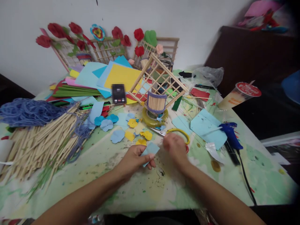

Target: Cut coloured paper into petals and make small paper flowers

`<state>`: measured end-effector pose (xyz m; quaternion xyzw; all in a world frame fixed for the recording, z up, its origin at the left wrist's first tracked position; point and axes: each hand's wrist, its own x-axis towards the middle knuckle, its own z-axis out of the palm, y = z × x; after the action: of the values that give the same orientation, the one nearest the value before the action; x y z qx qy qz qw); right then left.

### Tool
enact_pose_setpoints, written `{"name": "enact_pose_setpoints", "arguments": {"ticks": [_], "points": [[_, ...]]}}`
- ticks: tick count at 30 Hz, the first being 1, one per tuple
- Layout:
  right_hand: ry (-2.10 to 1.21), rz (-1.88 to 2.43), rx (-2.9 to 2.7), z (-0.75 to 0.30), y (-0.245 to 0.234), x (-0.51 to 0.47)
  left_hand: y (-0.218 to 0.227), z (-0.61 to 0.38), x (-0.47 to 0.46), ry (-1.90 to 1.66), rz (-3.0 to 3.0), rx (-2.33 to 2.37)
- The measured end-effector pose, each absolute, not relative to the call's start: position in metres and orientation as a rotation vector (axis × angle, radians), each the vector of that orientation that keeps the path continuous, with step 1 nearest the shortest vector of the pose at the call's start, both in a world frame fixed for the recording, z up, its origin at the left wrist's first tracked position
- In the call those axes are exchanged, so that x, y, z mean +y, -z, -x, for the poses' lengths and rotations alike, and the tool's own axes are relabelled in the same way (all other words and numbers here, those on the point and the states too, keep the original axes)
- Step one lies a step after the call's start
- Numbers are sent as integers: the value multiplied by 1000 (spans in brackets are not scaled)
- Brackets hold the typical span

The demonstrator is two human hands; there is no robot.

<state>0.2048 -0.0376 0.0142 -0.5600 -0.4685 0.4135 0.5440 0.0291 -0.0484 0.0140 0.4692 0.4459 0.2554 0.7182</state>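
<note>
Between the thumb and fingers of my left hand (137, 157) is a small piece of light blue paper (151, 152), held just above the table. My right hand (175, 149) is beside it on the right, its fingers curled and smeared by motion. It overlaps the yellow handle of a pair of scissors (180, 131); whether it touches them I cannot make out. Paper flowers lie beyond my hands, among them a yellow flower (147, 135) and a blue flower (106, 125). Behind the scissors a roll of tape (155, 118) lies under a wooden lattice (157, 76) with a small stick basket (156, 102).
Wooden sticks (39, 143) and blue yarn (30, 111) are heaped at left. Colored paper sheets (122, 76) lie at the back, near finished flower frames (105, 50). At right are a blue glue gun (232, 136), its cord, and a lidded drink cup (239, 95) by the edge.
</note>
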Motion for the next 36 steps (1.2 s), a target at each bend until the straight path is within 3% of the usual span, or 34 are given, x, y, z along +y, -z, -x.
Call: {"name": "enact_pose_setpoints", "arguments": {"ticks": [3,6,10,17,23,32,36], "points": [[-660,1310,-1037,-217,-19,-30,-13,-27,-49,-485,-1070,998],[-984,1244,-1620,-210,-16,-38,-11,-28,-48,-486,-1090,975],[-1138,1327,-1853,-195,-10,-52,-10,-32,-49,-480,-1088,938],[-966,1307,-1622,-210,-17,-40,-12,-33,-44,-503,-1122,1023],[-562,1368,-887,-242,-26,-26,-8,-17,-34,-686,-1122,1228],[-913,1351,-1515,-186,2,-53,-12,-28,-41,-805,-1072,1012],[-790,1315,-1698,-194,3,-54,-7,-22,-36,-760,-1095,1077]]}}
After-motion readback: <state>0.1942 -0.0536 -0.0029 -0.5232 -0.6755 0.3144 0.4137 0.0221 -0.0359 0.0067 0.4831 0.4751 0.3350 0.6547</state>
